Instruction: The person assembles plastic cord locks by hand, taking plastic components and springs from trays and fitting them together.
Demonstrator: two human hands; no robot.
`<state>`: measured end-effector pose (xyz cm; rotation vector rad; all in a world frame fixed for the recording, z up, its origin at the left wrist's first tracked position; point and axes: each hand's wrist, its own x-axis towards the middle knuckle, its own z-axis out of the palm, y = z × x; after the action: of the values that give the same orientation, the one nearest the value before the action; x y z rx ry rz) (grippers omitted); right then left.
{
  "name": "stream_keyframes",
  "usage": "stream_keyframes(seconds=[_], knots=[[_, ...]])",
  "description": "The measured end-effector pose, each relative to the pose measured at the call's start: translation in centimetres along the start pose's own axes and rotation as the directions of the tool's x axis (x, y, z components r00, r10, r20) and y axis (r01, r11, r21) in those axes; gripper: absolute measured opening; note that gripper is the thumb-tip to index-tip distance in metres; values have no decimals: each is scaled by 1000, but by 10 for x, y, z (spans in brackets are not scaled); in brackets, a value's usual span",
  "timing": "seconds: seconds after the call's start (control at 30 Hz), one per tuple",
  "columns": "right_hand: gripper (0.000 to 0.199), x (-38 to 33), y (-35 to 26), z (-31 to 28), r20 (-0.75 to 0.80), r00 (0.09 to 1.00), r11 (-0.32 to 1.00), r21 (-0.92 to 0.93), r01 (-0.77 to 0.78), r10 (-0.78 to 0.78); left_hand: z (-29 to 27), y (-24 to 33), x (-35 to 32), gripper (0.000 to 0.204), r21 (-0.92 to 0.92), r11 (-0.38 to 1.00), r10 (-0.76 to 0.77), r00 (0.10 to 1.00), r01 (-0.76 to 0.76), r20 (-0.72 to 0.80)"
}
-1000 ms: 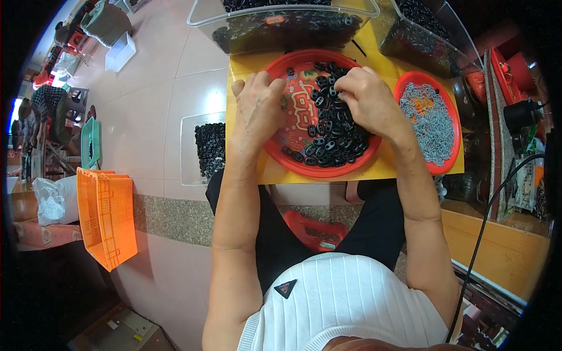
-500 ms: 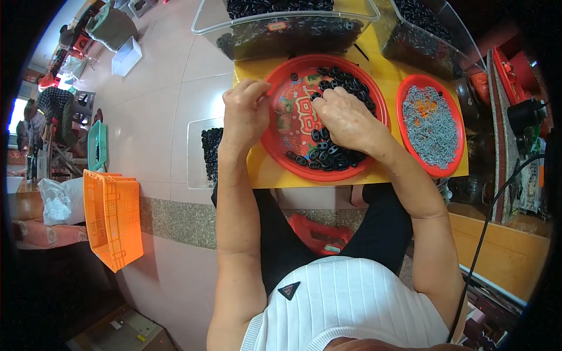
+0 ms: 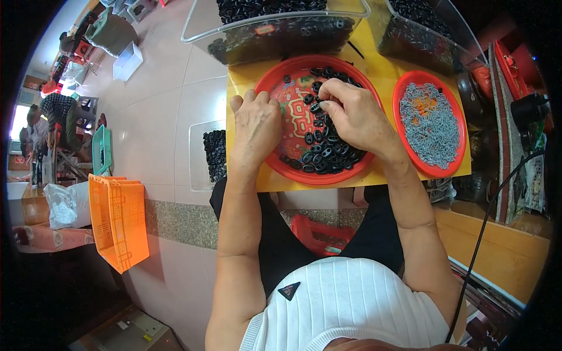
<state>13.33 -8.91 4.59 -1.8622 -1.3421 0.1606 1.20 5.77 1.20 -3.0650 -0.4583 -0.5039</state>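
A large red plate (image 3: 275, 88) with a patterned middle sits on a yellow board (image 3: 246, 79) and holds several small black rings (image 3: 319, 153). My left hand (image 3: 256, 126) rests on the plate's left rim, fingers curled; what it holds is hidden. Over the ring pile, my right hand (image 3: 351, 117) pinches a black ring between thumb and fingertips. A smaller red plate (image 3: 404, 93) to the right holds grey metal pieces (image 3: 433, 126) with a few orange bits.
Two clear plastic bins (image 3: 281, 29) of black rings stand behind the plates. A clear tray (image 3: 202, 155) with more black rings lies on the floor at left. An orange crate (image 3: 120, 219) sits farther left. A red stool (image 3: 322, 234) is under me.
My right hand slid left across the ring pile and closed its fingertips on a ring. My left hand shifted slightly along the plate's left rim. The view tilted a little.
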Motion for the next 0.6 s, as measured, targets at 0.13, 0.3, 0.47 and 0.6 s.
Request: stream_keyframes(seconds=[0.13, 0.3, 0.47, 0.6], knots=[[7, -2, 3, 2, 7, 999, 986, 165, -39, 39, 3, -5, -2, 12, -189, 982, 6, 997, -20, -78], [11, -4, 5, 14, 81, 988, 939, 310, -149, 130, -1, 4, 0, 13, -762, 644, -145, 967, -68, -209], [25, -3, -1, 20, 191, 960, 851, 449, -271, 205, -12, 22, -5, 16, -867, 485, -168, 960, -119, -226], [22, -1, -1, 24, 193, 961, 831, 486, -270, 199, -10, 22, -5, 14, -810, 566, -144, 950, -151, -277]])
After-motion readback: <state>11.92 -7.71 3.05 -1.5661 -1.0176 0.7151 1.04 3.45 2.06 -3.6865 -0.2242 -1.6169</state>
